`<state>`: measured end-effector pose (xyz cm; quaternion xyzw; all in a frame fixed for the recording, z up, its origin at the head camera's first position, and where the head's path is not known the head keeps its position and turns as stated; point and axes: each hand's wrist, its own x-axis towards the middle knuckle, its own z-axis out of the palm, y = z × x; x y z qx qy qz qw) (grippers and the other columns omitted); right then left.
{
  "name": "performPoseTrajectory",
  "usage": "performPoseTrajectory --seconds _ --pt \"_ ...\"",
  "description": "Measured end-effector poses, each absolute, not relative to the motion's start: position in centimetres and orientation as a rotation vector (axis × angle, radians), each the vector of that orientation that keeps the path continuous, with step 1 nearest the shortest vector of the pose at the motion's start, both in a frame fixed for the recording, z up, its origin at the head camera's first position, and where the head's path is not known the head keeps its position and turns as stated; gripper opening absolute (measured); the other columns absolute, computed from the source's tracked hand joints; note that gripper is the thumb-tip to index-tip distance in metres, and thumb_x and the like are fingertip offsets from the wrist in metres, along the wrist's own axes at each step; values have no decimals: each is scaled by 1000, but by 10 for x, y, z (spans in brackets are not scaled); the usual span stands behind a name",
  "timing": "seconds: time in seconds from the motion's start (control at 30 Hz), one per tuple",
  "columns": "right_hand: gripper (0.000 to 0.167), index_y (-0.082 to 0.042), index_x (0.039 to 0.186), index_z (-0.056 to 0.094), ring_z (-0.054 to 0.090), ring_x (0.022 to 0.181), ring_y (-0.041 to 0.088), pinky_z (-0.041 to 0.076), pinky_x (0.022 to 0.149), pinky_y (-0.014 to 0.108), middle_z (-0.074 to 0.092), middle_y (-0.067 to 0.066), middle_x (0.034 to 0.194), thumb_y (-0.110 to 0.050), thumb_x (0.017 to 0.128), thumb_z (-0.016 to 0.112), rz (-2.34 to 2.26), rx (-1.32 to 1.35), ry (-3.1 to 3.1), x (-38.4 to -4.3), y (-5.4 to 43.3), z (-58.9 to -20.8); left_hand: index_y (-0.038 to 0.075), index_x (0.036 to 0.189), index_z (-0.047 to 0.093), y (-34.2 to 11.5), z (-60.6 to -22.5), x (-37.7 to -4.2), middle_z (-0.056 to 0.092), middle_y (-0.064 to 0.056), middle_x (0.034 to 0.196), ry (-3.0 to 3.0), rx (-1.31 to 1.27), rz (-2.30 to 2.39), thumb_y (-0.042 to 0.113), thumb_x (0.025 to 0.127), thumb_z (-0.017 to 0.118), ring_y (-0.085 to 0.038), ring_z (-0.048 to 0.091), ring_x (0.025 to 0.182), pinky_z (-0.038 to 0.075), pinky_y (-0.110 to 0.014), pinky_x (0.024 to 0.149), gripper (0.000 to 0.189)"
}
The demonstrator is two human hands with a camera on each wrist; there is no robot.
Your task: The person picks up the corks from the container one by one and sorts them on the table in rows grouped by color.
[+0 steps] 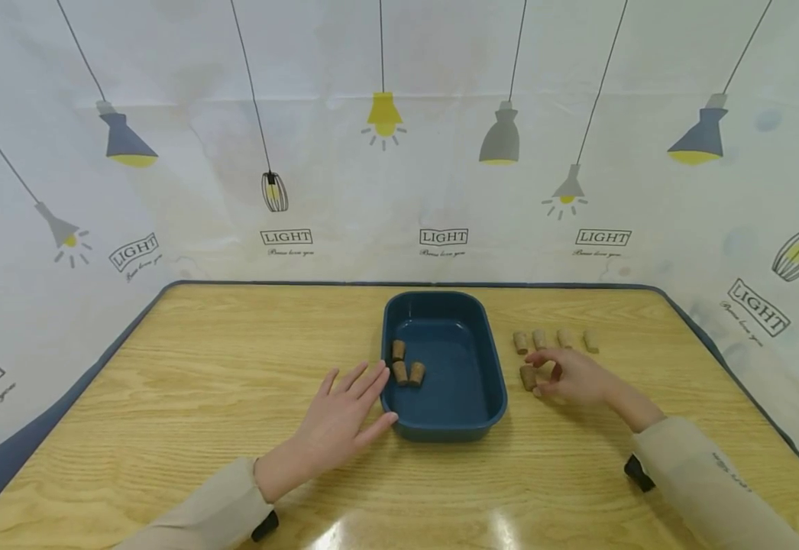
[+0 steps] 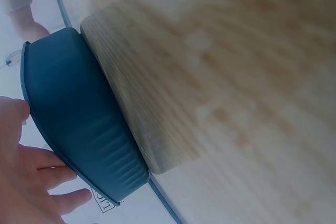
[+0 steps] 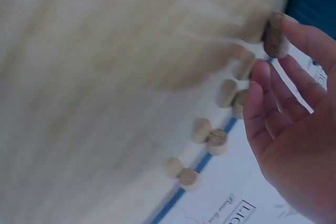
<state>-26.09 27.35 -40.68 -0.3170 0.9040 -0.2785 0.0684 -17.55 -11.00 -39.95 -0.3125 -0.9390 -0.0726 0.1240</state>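
My right hand pinches a brown tapered cork stopper between thumb and forefinger, just right of the blue tub. The right wrist view shows this cork at the fingertips, the other fingers loosely bent. Straight fingers of my left hand touch the left rim of the deep blue rectangular tub, the thumb near its front left corner. Inside the tub, three corks stand near the left wall. From the left wrist, the tub's ribbed outer side shows beside the fingers.
Several more corks stand in a row behind my right hand, to the right of the tub. Everything is on a wooden table with a dark blue edge. A white printed sheet with lamp drawings rises behind it.
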Motion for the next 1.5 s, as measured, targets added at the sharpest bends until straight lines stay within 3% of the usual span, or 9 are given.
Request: performPoseTrajectory --seconds 0.2,0.4,0.9,1.2,1.37,1.5 --pt "40 9 115 50 54 79 26 46 64 32 53 25 105 -4 80 64 -906 -1029 2736 -265 263 -383 6 135 36 -110 -399 -175 31 -6 139 -2727 -912 -212 50 91 34 -26 29 125 19 -54 96 62" --pt "39 4 116 51 55 72 17 45 63 31 55 19 105 -8 81 63 -892 -1037 2789 -276 242 -357 7 136 36 -110 -398 -175 31 -6 139 -2731 -911 -224 50 91 34 -26 28 125 18 -54 96 63" --pt "42 -5 121 51 57 77 21 45 67 34 55 14 107 -24 85 60 -731 -1047 2767 -301 161 -309 6 135 37 -111 -398 -175 32 -7 139 -2726 -920 -206 50 91 35 -26 29 125 19 -54 95 62" --pt "45 -4 121 51 55 83 23 44 72 36 56 15 108 -27 83 61 -780 -1064 2698 -308 116 -311 8 136 36 -111 -398 -176 31 -5 139 -2735 -920 -204 52 91 33 -25 28 125 19 -55 95 63" --pt "48 -7 119 52 54 87 22 44 73 33 56 10 105 -37 82 61 -811 -1065 2639 -319 101 -328 8 136 36 -111 -398 -176 31 -5 139 -2730 -922 -197 52 91 33 -25 29 125 19 -55 95 63" --pt "45 -5 120 52 53 95 23 42 79 35 56 10 108 -31 83 61 -760 -975 2643 -317 89 -334 7 135 37 -111 -398 -176 32 -6 139 -2711 -927 -197 51 91 34 -25 29 125 19 -55 95 62"
